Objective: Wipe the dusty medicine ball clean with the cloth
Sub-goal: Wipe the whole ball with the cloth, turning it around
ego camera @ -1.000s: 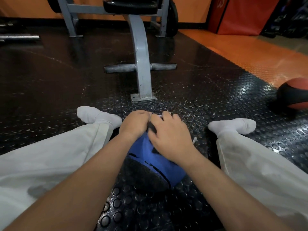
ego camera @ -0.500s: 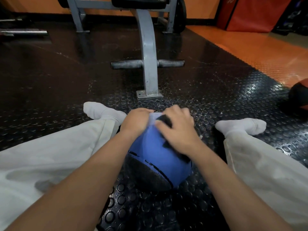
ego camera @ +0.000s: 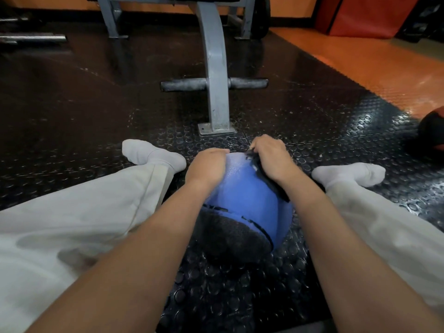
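Observation:
A blue and black medicine ball (ego camera: 247, 207) lies on the studded floor mat between my outstretched legs. My left hand (ego camera: 207, 165) curls over the ball's far left top and holds it steady. My right hand (ego camera: 271, 157) presses a dark cloth (ego camera: 265, 179) against the ball's upper right side, fingers curled over the cloth. Most of the cloth is hidden under that hand. A pale dusty sheen shows on the blue panel between my hands.
A grey steel bench frame (ego camera: 215, 75) stands bolted just beyond my feet. A red and black medicine ball (ego camera: 432, 133) lies at the right edge. Black studded mat (ego camera: 72, 104) spreads left; orange flooring (ego camera: 372, 66) runs along the right. A barbell (ego camera: 33, 39) lies far left.
My right hand has slid the cloth from the ball's top centre to its upper right side. The left hand has kept its hold on the ball.

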A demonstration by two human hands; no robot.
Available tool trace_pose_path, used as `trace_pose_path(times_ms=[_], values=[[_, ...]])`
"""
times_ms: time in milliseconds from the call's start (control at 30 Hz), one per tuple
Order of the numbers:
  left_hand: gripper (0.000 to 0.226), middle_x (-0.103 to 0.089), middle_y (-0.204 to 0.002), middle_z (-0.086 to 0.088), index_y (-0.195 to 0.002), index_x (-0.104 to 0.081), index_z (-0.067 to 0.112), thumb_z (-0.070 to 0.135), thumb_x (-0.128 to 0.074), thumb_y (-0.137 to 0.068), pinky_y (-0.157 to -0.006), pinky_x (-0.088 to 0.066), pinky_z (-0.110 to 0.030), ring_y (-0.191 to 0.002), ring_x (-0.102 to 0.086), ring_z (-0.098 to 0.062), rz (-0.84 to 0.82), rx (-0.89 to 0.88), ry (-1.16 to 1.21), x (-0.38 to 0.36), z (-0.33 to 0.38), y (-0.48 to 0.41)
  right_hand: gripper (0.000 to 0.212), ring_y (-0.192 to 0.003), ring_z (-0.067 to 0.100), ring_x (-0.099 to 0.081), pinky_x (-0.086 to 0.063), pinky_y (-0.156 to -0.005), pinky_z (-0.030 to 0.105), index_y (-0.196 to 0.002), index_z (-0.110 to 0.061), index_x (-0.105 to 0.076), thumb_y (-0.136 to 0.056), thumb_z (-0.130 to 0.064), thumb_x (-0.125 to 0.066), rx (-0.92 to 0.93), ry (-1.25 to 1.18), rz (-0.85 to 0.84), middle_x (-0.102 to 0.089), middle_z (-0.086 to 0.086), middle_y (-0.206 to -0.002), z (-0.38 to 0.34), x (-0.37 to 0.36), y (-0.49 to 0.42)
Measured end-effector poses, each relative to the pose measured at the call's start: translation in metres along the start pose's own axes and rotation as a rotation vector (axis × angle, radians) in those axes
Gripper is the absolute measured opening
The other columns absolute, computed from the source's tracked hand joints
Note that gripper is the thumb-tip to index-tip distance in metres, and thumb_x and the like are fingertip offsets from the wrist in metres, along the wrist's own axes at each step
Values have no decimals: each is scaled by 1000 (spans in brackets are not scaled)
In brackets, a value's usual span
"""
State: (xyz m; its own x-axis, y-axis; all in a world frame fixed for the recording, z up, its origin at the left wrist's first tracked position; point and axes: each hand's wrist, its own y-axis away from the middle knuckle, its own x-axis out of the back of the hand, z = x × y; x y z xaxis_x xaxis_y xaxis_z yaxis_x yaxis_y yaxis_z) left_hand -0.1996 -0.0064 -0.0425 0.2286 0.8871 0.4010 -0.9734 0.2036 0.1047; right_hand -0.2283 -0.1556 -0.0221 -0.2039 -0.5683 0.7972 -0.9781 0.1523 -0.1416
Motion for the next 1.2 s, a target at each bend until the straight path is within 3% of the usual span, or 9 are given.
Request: trace_pose_path(times_ms=[133, 267, 367, 533, 667, 800, 900, 1067, 1200], values=[[28, -68, -109, -10, -71, -54, 25, 12, -45, -94, -74, -36, -29, -98, -60, -24, -44, -93, -146, -6, 2, -6, 34, -89, 16, -32, -23, -81, 37, -77, -19, -49, -89, -32, -20, 298, 233, 80, -39, -8, -89, -42, -15, 48], [26, -67, -119, 0, -90, -63, 31, 16, -43, -96, -89, -42, -27, -106, -59, -14, -97, -105, -91, -9, -2, -6, 50, -93, 15, -34, -23, -84, 33, -77, -21, -56, -76, -42, -11, 382, 65, 30, -50, -5, -91, -27, 0, 57], [32, -63, -122, 13, -95, -63, 39, 21, -37, -100, -100, -40, -29, -111, -55, -8, -28, -54, 35, -12, -1, -1, 67, -99, 30, -50, -34, -85, 34, -91, 1, -67, -74, -33, -11, 173, -115, 34, -61, 20, -101, 11, 8, 30], [33, -62, -124, 14, -100, -66, 37, 21, -38, -98, -101, -39, -31, -112, -54, -9, 26, 7, 51, -10, 3, 3, 35, -90, 33, -52, -36, -79, 37, -85, 8, -59, -88, -14, -33, -140, -303, 2, -61, 22, -93, 54, 9, 0], [32, -65, -119, 15, -109, -73, 26, 21, -44, -97, -93, -43, -28, -103, -57, -7, 33, 50, 64, -3, 0, -5, 17, -84, 18, -42, -35, -79, 38, -75, -21, -49, -76, -28, -33, 1, -280, 71, -49, -9, -75, 17, 5, 23], [36, -70, -112, 10, -110, -74, 21, 17, -42, -96, -88, -48, -23, -103, -63, -9, -44, 79, 99, 4, 2, -7, 18, -87, 13, -30, -23, -78, 33, -85, -19, -46, -79, -28, -32, 366, 27, 34, -45, -9, -87, -12, 4, 51], [39, -65, -116, 12, -114, -72, 16, 12, -37, -97, -81, -42, -6, -106, -58, -5, -86, -17, 29, 4, 4, -3, 18, -87, 16, -37, -28, -80, 32, -78, -25, -47, -76, -35, -32, 459, -104, -16, -49, -7, -85, 0, 6, 43], [35, -64, -125, 8, -107, -70, 26, 15, -37, -99, -103, -39, -26, -113, -55, -8, -60, -49, -36, -8, 8, -6, 6, -64, 7, -40, -33, -66, 26, -65, -15, -44, -64, -21, -42, 1, -635, -5, -44, 2, -71, 35, 12, 13], [33, -63, -130, -4, -120, -68, 17, 13, -44, -97, -91, -41, -25, -113, -58, -20, -52, -56, -294, -16, 14, -20, 13, -77, 18, -45, -37, -74, 38, -66, -15, -45, -73, -25, -42, -37, -378, 37, -48, -2, -70, 24, 15, 15]])
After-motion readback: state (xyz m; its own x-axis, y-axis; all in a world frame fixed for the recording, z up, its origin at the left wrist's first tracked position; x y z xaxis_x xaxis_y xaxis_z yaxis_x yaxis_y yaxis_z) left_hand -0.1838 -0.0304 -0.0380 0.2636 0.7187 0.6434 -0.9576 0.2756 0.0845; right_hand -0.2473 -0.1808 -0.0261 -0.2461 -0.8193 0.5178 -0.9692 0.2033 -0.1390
